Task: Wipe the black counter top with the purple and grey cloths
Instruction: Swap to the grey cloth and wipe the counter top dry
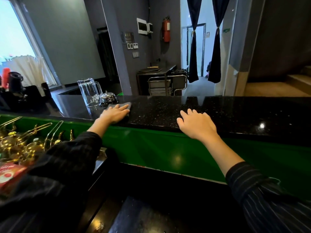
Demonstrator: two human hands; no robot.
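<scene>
The black speckled counter top (168,108) runs across the middle of the view above a green front panel. My left hand (114,113) lies flat with straight fingers on a grey cloth (125,105), pressing it onto the counter near the front edge. Most of that cloth is hidden under the hand. My right hand (196,125) rests flat on the bare counter further right, fingers spread, with nothing under it that I can see. No purple cloth shows.
A clear glass pitcher (89,91) and a chrome service bell (107,98) stand just behind my left hand. Dark bottles and gear (15,88) crowd the far left. Brass teapots (20,145) sit below the counter at left.
</scene>
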